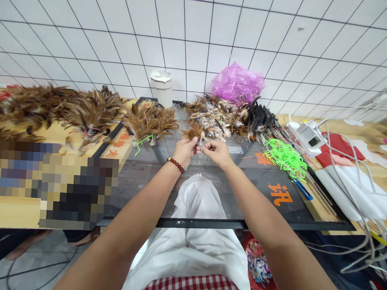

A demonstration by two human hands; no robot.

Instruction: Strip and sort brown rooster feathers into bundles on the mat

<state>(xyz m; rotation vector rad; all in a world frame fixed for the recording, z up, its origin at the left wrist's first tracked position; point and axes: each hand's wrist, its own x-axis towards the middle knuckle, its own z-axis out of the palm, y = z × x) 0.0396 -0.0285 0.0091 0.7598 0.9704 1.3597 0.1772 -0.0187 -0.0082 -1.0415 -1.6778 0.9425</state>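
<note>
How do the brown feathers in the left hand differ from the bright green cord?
Colour: the brown feathers are muted, the green cord vivid.
Shape: the feathers are broad and flat, the cord thin and tangled.
Size: the cord's heap spreads wider than the feathers.
Pose: the left hand holds the feathers; the cord lies loose.

A bag (238, 83) lies behind a feather pile (211, 117).

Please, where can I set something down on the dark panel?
The dark glossy panel has room between brown feather bunch and left forearm, also between right forearm and orange printed characters. Crowded: by white tiled wall and bright green cord heap.
</note>
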